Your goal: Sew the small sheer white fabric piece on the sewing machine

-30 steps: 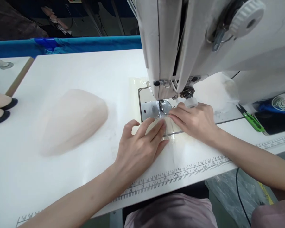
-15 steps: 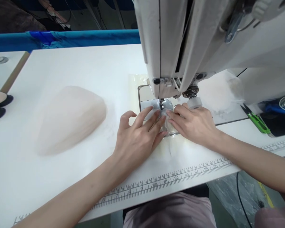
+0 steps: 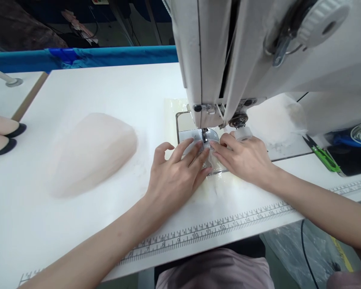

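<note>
Both hands work close to the needle of a white sewing machine (image 3: pixel 216 52). My left hand (image 3: pixel 177 170) lies palm down left of the presser foot (image 3: pixel 204 135), fingers spread and pressing on the bed by the metal needle plate (image 3: pixel 188 135). To the right of the foot is my right hand (image 3: pixel 243 158), its fingers bent together with the tips at a small sheer, clear-looking strip (image 3: pixel 207 158). That strip runs toward me from under the foot; its kind is hard to tell, and my fingertips hide part of it.
A pale sheer fabric piece (image 3: pixel 99 156) lies on the white table at left. More pale fabric (image 3: pixel 276 116) sits behind my right hand. Green thread snips (image 3: pixel 325 157) lie beside a dark phone-like slab (image 3: pixel 351 160). A printed ruler (image 3: pixel 198 237) runs along the front edge.
The view has shifted slightly, so the surroundings appear a little lower. Both hands keep nearly the same place by the presser foot.
</note>
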A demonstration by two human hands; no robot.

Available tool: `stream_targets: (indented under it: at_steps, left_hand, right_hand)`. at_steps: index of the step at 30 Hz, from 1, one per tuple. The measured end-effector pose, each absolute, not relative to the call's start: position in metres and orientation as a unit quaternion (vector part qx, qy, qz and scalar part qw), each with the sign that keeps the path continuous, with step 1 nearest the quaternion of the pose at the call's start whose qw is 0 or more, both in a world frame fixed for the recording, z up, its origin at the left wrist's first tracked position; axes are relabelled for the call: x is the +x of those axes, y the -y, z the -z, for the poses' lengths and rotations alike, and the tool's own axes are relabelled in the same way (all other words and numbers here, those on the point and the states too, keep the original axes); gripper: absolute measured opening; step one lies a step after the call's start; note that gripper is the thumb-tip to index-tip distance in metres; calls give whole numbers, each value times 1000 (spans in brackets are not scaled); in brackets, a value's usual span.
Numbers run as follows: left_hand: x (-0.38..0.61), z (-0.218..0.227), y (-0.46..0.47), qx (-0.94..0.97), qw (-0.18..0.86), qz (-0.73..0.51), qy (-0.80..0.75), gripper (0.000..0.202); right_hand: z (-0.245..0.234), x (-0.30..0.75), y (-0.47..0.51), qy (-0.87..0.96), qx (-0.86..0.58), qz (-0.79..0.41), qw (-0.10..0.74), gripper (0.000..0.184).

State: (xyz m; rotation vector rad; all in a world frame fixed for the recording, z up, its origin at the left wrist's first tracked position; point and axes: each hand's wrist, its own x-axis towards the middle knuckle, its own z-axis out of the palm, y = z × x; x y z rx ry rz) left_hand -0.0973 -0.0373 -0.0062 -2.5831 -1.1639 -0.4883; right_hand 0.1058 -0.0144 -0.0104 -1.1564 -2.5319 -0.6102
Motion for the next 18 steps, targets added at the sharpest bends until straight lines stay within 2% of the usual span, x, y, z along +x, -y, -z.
stream_targets:
  at_steps: [18]
  left_hand:
    - [-97, 5, 34, -888, 84, 187, 412, 30]
  right_hand:
    - [-1, 111, 14, 887, -409, 160, 141, 26]
